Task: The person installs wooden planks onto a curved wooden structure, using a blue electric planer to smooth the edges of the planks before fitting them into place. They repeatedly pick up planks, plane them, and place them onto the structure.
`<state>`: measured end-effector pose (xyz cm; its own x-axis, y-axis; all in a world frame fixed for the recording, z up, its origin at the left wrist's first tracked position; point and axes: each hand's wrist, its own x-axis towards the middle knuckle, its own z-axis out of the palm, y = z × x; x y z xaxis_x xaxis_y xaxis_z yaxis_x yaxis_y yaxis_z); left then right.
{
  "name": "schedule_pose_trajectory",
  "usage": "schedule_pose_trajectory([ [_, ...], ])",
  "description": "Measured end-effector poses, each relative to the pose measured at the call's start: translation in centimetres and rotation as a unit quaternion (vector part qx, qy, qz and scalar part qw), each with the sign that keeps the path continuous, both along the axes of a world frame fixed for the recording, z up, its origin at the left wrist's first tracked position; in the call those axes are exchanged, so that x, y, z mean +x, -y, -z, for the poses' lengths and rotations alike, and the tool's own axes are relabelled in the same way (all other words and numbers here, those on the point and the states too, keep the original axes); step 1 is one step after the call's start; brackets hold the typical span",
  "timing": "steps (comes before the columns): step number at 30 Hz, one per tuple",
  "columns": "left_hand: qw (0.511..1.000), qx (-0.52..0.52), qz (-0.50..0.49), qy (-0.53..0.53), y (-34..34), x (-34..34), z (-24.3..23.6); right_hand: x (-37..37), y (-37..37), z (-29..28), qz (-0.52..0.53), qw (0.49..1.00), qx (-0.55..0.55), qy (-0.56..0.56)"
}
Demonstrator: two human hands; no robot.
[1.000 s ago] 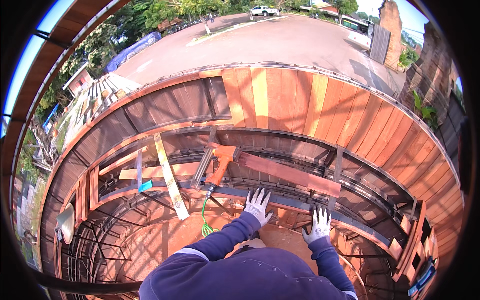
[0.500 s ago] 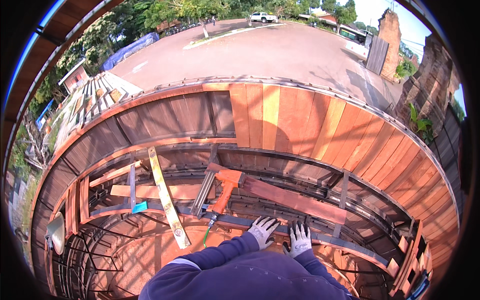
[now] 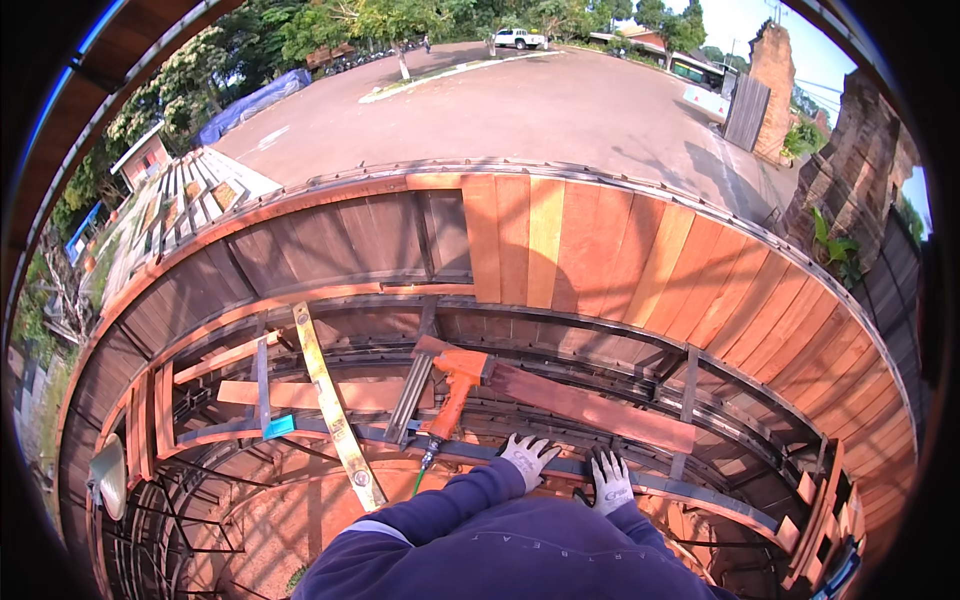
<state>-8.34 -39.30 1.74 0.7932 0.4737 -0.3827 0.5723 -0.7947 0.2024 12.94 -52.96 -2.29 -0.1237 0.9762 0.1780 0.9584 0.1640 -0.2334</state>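
The steel rail (image 3: 700, 490), a dark curved bar running across the round timber frame, lay just in front of the person, and both gloved hands rested on it. The left hand (image 3: 527, 458) lay flat with its fingers (image 3: 516, 441) spread apart, palm down on the bar. The right hand (image 3: 609, 479) sat close beside it, fingers also fanned out and pressing on the same bar; neither hand gripped anything. Dark blue sleeves (image 3: 450, 510) came up from the lower edge to both gloves. Just left of the left hand an orange power drill (image 3: 456, 388) lay on the framework, its handle pointing toward the person. A reddish plank (image 3: 600, 408) lay across the frame just beyond the hands. Farther left, a long yellow level (image 3: 335, 420) rested slantwise over the bars. Upright orange boards (image 3: 530, 240) lined the far wall.
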Motion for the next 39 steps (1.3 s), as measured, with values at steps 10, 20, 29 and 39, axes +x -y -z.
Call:
schedule_pose_trajectory([
  [10,0.999,-0.010,-0.025,-0.040,0.2,0.2,-1.1,-1.8,-0.8,-10.8,0.056,0.977,0.196,-0.054],
  [20,0.999,0.015,-0.039,-0.029,0.3,0.8,0.5,-1.4,-0.9,0.2,0.018,0.997,0.050,0.047],
  [29,0.993,-0.056,-0.071,-0.080,0.1,2.0,-1.2,-0.9,0.4,-1.6,0.022,0.999,0.021,-0.018],
  [39,0.949,0.187,-0.159,0.195,10.4,6.1,1.3,8.2,22.8,0.8,0.226,0.950,-0.055,-0.209],
])
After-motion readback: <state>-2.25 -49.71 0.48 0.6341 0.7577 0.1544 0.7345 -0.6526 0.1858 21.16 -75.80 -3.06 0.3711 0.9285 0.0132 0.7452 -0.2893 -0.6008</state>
